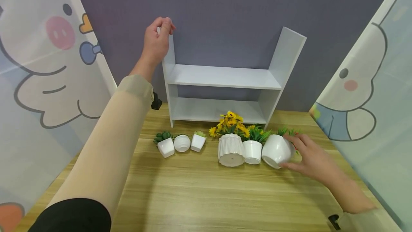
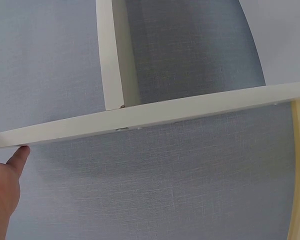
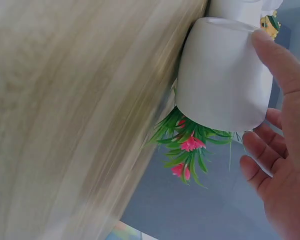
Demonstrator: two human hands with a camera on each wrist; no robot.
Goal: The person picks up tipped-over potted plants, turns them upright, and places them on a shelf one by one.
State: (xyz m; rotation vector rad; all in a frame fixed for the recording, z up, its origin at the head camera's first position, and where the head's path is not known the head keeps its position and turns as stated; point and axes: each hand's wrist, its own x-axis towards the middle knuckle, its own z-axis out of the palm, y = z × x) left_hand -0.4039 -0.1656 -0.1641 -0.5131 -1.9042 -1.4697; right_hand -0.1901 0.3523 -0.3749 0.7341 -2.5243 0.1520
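Note:
At the top of the white shelf's (image 1: 222,76) left side panel, my left hand (image 1: 156,42) holds the upper end with curled fingers. The left wrist view shows the thumb against the panel's edge (image 2: 155,113). My right hand (image 1: 313,160) grips a rounded white flowerpot (image 1: 277,149) lying on its side. In the right wrist view its thumb is at the pot's base edge and its fingertips at the rim. Pink flowers (image 3: 192,144) with green leaves come out of this pot's mouth.
Beside the gripped pot lie a smaller white pot with green leaves (image 1: 252,151) and a ribbed pot with yellow flowers (image 1: 231,148). Further left are three small succulent pots (image 1: 182,143) on the wooden table (image 1: 193,192). Printed cloths (image 1: 42,81) hang at both sides.

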